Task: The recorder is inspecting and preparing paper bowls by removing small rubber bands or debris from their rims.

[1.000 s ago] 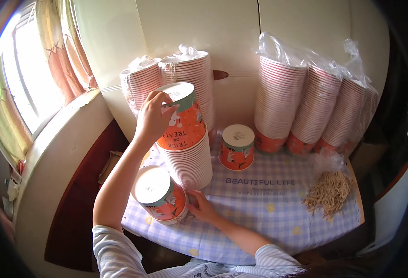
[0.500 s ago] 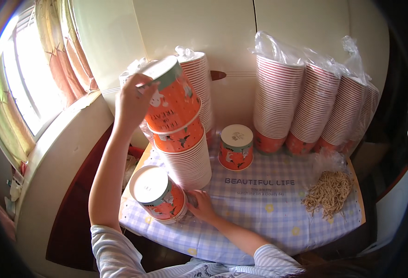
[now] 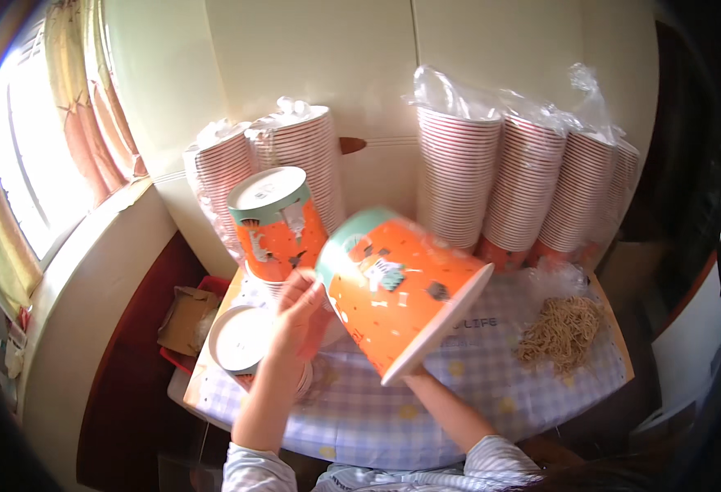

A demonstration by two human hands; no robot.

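An orange paper bucket (image 3: 397,287) with a green base band and Halloween pictures is tilted in mid-air, white rim toward the lower right. My left hand (image 3: 299,299) is at the bucket's base edge, its fingers bent against it and slightly blurred. The bucket hides my right hand; only the wrist and forearm show below its rim. Behind my left hand, an upside-down paper bucket (image 3: 282,238) tops a nested stack. Nearer, another upside-down bucket (image 3: 241,340) shows its white base, partly covered by my left arm.
Tall bagged stacks of paper buckets (image 3: 454,172) stand at the back right, others (image 3: 295,148) at the back left. A heap of tan strings (image 3: 564,332) lies on the checked tablecloth (image 3: 377,426). A cardboard box (image 3: 188,320) sits left of the table.
The top bucket has come off the stack with my left hand, moving right, nearer and tilting. My right hand has left the near bucket and gone behind the lifted one.
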